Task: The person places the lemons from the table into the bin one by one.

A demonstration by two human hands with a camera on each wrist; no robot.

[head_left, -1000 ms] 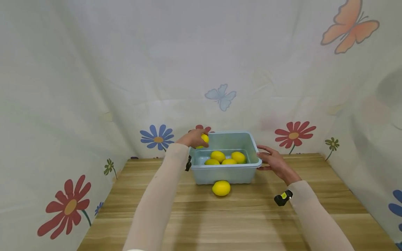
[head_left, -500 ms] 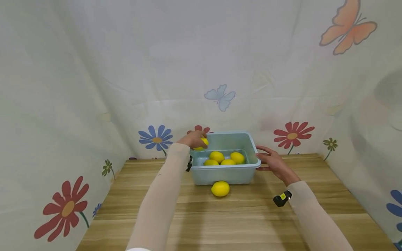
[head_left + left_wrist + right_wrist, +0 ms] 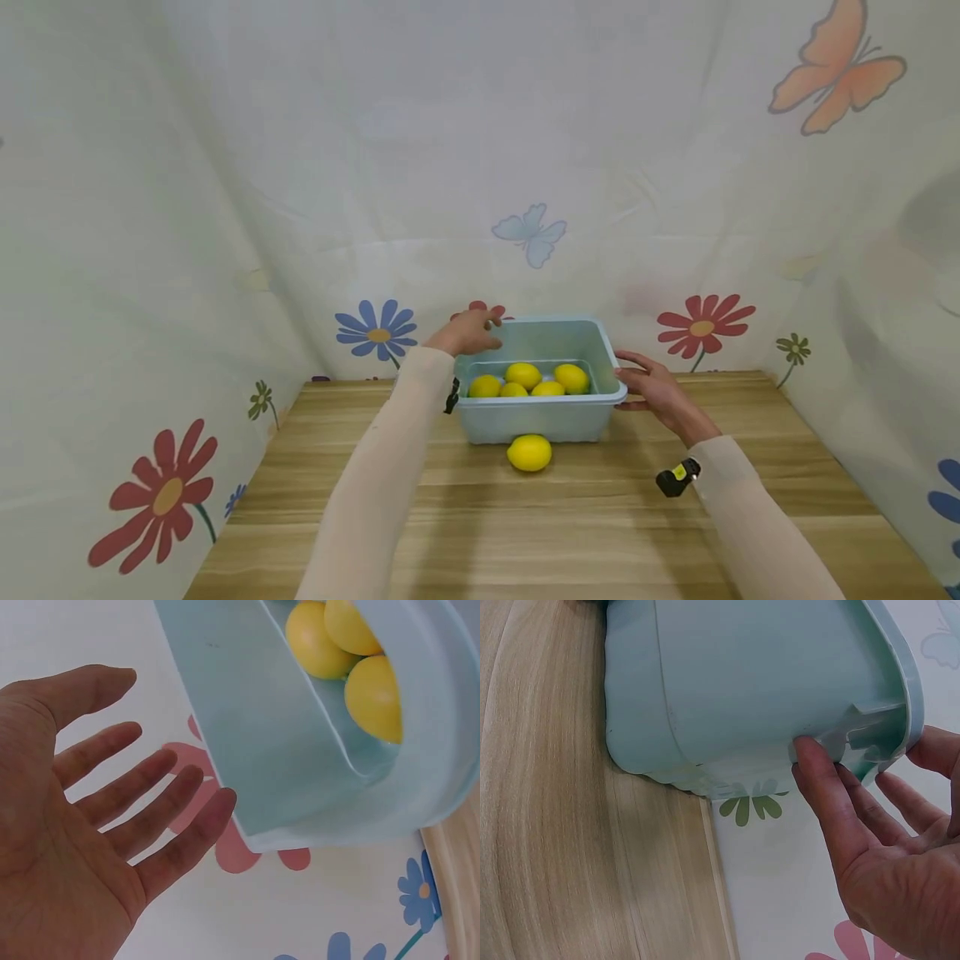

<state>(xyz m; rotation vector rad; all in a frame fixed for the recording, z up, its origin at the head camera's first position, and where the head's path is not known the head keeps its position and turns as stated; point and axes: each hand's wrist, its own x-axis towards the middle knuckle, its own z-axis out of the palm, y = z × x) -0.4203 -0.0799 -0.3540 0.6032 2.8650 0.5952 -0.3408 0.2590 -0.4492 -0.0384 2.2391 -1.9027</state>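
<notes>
A pale blue plastic bin (image 3: 536, 421) stands on the table with several lemons (image 3: 522, 375) lying inside. Over its left end is my left hand (image 3: 471, 332), holding nothing. The left wrist view shows this hand's spread fingers (image 3: 184, 840) beside the bin's rim, palm bare. At the opposite end, my right hand (image 3: 658, 390) grips the bin. In the right wrist view its thumb is at the rim and its fingers (image 3: 825, 787) bear against the outer wall under the rim. One more lemon (image 3: 529, 452) lies on the table, close to the bin's front wall.
The wood-grain table (image 3: 555, 533) runs back to a hanging sheet (image 3: 420, 183) printed with flowers and butterflies, right behind the bin. The sheet encloses the table on the left and right too. A black wrist device (image 3: 678, 477) sits at the right cuff.
My left hand has let go of its lemon, which now lies at the left end inside the bin. The fingers have spread. My right hand stays at the bin's right end.
</notes>
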